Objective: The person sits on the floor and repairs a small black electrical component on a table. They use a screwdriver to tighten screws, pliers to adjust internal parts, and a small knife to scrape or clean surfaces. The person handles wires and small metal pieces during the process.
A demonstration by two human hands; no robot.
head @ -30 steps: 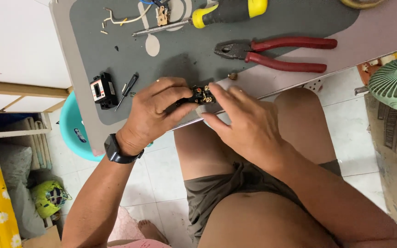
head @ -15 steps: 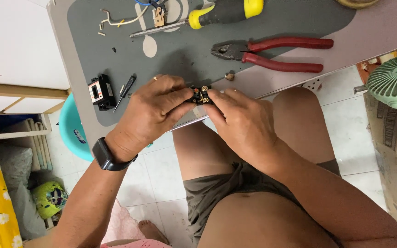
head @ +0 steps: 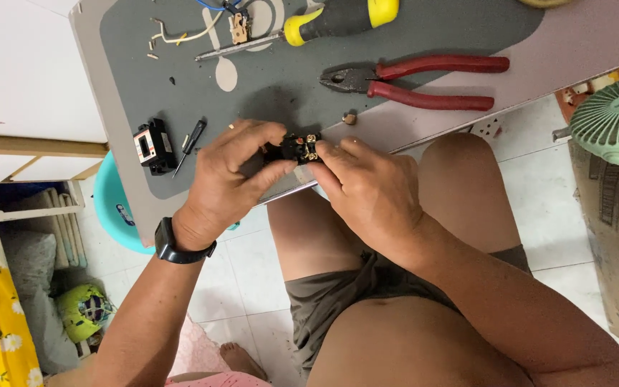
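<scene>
Both my hands meet at the near edge of a grey work table [head: 424,136]. My left hand [head: 227,183], with a black watch on the wrist, grips a small black electrical part with brass terminals [head: 296,148] between thumb and fingers. My right hand [head: 367,190] holds the same part from the right, its fingertips pressing on the terminal end. The part is held just above the table edge, over my knees.
On the table lie red-handled pliers [head: 424,79], a yellow-and-black screwdriver [head: 324,25], a second black switch part [head: 153,146], a small dark tester screwdriver [head: 189,142], a loose screw [head: 349,118] and wire scraps [head: 180,32]. A green fan [head: 614,122] stands at right; a teal stool [head: 112,208] at left.
Both hands have kept hold of the black part with only slight finger shifts. The view has drifted a little, nothing else on the table moved.
</scene>
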